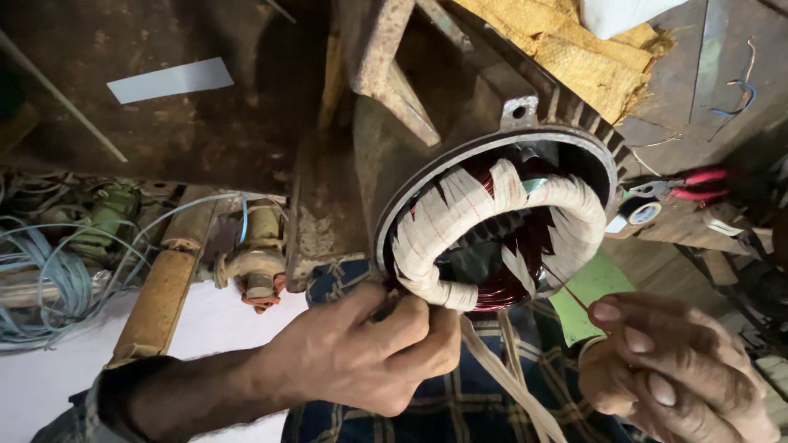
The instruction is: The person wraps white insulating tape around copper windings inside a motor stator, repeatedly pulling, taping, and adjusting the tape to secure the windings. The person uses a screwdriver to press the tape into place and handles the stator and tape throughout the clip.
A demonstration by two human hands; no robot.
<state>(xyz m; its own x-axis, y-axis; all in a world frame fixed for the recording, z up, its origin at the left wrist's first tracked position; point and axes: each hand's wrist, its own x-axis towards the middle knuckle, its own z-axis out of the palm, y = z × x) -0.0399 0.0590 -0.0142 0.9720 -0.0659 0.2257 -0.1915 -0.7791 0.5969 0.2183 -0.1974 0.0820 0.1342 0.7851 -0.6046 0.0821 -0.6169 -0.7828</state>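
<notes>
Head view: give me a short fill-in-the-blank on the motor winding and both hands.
1. The copper coils inside the motor housing are wrapped in ____ tape.
2. The left hand pinches the tape at the ____ edge of the winding.
3. The right hand is closed into a loose ____.
4. The pliers have ____ handles.

Missing: white; lower; fist; red
</notes>
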